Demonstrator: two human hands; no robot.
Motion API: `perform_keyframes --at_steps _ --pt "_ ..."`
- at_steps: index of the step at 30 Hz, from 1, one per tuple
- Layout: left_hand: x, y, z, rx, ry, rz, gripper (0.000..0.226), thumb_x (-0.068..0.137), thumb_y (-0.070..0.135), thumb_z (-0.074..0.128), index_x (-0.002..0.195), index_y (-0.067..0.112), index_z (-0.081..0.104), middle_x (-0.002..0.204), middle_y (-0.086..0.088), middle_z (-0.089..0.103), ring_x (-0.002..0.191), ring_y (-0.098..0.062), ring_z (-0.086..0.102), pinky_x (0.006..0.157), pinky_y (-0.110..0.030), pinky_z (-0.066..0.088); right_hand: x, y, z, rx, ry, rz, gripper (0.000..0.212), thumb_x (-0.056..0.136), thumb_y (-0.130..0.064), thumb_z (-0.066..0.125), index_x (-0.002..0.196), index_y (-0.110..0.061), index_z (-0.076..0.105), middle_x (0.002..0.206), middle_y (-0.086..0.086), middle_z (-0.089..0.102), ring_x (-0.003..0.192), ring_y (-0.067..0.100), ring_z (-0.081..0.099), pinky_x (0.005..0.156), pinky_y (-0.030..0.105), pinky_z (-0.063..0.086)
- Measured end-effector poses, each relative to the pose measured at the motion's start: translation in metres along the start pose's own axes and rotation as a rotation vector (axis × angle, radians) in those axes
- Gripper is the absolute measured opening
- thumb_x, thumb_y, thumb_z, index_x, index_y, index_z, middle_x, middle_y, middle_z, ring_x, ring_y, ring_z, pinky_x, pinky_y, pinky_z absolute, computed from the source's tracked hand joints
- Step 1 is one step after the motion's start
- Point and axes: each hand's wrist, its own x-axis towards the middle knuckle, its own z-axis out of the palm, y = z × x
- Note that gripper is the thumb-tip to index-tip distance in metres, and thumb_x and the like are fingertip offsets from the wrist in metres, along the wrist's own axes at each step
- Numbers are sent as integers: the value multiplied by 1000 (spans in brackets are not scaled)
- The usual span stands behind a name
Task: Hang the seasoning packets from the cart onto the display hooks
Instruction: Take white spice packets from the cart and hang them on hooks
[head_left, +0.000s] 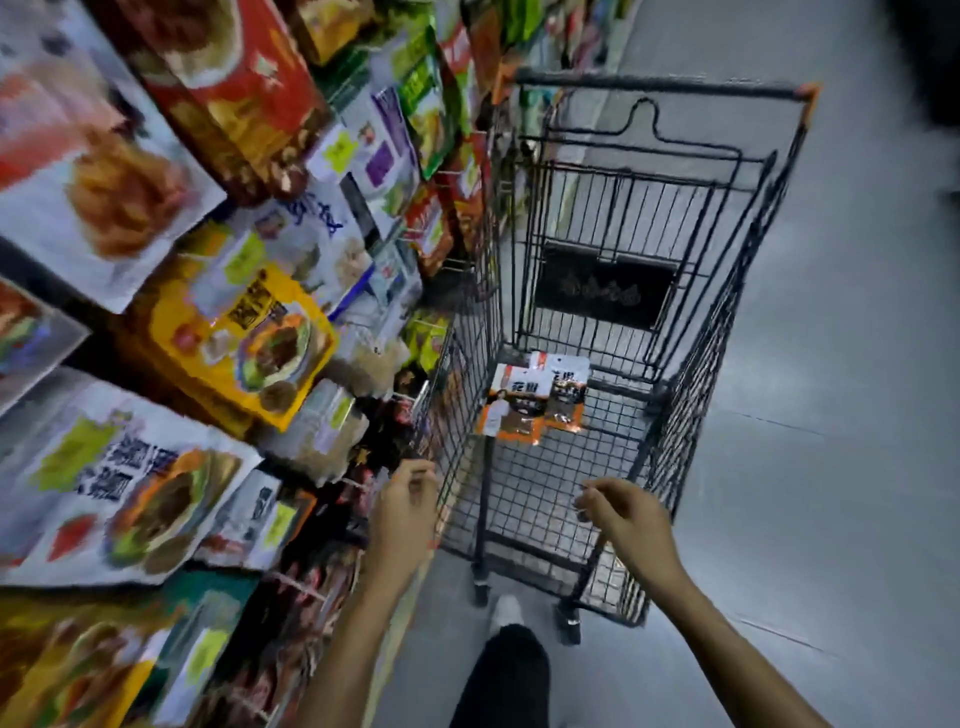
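Note:
A black wire shopping cart (660, 171) stands in the aisle ahead of me. On its mesh floor lie two orange-and-white seasoning packets (519, 402), overlapping, near the cart's left side. My left hand (402, 512) hovers by the cart's near left corner, fingers loosely curled, holding nothing. Above the cart's near rim is my right hand (626, 512), fingers also loosely curled and empty. Neither hand touches the packets. The display hooks (358, 486) with dark hanging packets run along the shelf to the left of my left hand; they look blurred.
Shelves packed with colourful food packages (156, 312) fill the left side, close to the cart. Grey floor (831, 415) stretches to the right. My leg and white shoe (506, 613) stand just behind the cart's rear wheels.

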Motion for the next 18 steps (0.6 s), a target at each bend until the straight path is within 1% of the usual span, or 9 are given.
perform_keyframes --at_steps 2,5,7,9,10,12,13,16,18 --pt "54 8 1 9 -9 52 10 97 17 52 103 17 60 79 6 60 67 -1 53 58 -11 37 43 -4 5 38 38 37 16 98 -14 54 100 -4 67 86 5 73 79 12 70 75 22 55" --pt "131 22 8 47 60 139 16 97 16 53 111 11 59 79 9 55 74 -15 56 67 -33 46 110 -4 18 72 97 84 22 98 -17 53 98 1 67 89 14 73 83 25 70 83 41 56" --pt "177 27 19 131 112 133 30 95 20 55 121 6 55 93 -4 58 86 -24 57 74 -34 45 157 3 31 65 127 103 30 99 -21 53 93 4 69 87 16 73 82 28 70 80 42 56" --pt "216 21 35 183 66 72 46 95 28 57 132 4 46 121 -15 55 110 -32 52 86 -34 41 199 17 46 52 142 143 35 99 -22 53 87 6 70 82 20 72 79 34 69 74 42 56" --pt "231 16 44 191 23 39 52 94 32 57 135 5 41 129 -14 51 117 -32 48 89 -31 39 218 27 55 44 139 166 38 99 -21 52 84 9 69 81 25 71 78 40 67 71 44 55" --pt "251 5 63 166 -68 -9 58 93 37 57 138 8 37 131 -9 50 120 -28 49 92 -31 39 252 53 73 23 115 227 38 99 -19 52 86 15 63 84 32 66 81 46 64 73 52 55" --pt "256 0 73 130 -97 -19 58 92 37 58 139 10 36 128 -6 52 116 -25 52 89 -30 40 267 67 82 7 101 259 34 98 -16 52 86 14 61 86 31 67 82 45 64 74 52 55" --pt "264 -14 100 106 -125 4 55 93 31 59 140 10 38 126 -6 55 112 -21 54 88 -25 38 298 103 106 -16 73 311 13 95 -11 56 84 -5 59 90 19 67 84 31 62 70 34 48" --pt "266 -23 112 127 -108 58 46 95 25 55 136 8 43 117 -5 57 108 -21 54 84 -22 37 313 127 120 -18 35 357 17 96 -21 57 98 -5 62 99 17 66 92 30 60 77 37 46"
